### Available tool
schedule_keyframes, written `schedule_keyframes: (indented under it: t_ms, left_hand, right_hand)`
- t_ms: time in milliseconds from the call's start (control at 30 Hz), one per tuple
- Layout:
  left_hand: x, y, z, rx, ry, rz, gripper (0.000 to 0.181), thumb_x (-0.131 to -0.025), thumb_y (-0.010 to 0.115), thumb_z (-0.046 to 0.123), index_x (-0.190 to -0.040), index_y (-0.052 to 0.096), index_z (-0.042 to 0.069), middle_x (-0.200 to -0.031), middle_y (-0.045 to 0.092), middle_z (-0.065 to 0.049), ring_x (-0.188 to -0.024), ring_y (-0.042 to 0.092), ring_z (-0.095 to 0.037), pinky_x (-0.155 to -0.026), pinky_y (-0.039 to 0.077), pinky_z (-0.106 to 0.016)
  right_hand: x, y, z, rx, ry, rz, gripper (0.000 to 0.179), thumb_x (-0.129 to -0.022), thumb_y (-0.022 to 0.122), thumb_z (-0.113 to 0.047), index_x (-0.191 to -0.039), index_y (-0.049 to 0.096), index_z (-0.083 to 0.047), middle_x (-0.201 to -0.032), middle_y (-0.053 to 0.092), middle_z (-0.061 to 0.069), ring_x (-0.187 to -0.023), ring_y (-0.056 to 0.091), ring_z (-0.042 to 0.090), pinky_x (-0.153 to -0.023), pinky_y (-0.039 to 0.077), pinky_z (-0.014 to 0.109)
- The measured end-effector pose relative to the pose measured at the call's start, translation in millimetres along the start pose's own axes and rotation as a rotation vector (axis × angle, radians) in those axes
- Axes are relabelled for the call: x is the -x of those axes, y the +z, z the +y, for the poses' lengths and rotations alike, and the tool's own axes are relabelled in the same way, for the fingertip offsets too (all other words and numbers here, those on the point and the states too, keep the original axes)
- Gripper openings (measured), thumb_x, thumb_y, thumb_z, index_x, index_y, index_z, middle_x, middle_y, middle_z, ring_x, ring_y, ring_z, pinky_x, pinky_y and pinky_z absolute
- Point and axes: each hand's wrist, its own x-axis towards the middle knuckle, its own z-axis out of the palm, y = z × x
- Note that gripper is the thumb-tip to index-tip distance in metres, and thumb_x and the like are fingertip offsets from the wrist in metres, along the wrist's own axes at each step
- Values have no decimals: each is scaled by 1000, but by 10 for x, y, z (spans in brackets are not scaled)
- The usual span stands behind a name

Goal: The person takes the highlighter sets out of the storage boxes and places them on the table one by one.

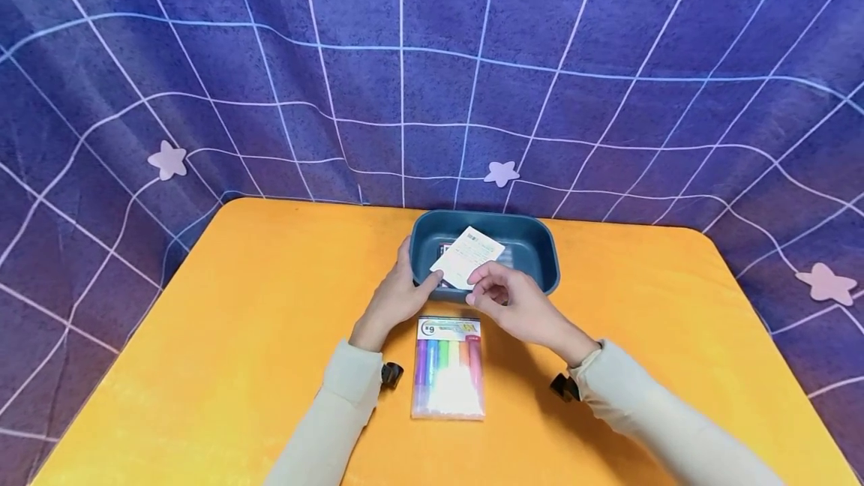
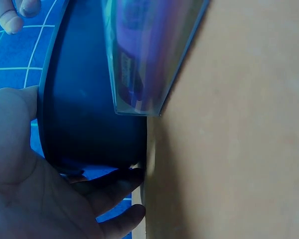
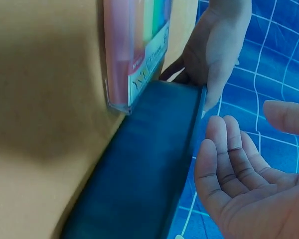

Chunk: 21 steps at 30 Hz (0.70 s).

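A dark blue-green plastic bin [image 1: 526, 235] stands at the table's far side. The left hand [image 1: 397, 297] holds its left end, the thumb at the near rim and the fingers along the outside wall. Inside, a white card with fine print [image 1: 470, 252] lies slanted, partly covering a darker item. Above the near rim hovers the right hand [image 1: 516, 302], fingers loosely bent beside the card; in the right wrist view a gap shows between its thumb and fingertips [image 3: 217, 129]. A clear pack of colored markers [image 1: 448, 370] lies in front of the bin, between the forearms.
The table has a yellow-orange cover [image 1: 270, 336]. Behind it and along both sides hangs a blue curtain [image 1: 351, 96] with a white grid and stars. The bin's far rim is close to the table's back edge.
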Motion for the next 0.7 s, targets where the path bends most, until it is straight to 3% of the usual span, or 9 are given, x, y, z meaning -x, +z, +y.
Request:
schedule_keyframes:
  t_ms: [700]
  left_hand:
    - [8,-32,-26,-28,-21,-18,91,-98,57,50,-163,0,22,-159,39,-16,-139,49,-39,-112,40,-62]
  right_hand:
    - [-135,-11,81,11,14,66,16,-92,70,-12,-105,65,-3,-87,68,8,-75,61,15,-72,53,22]
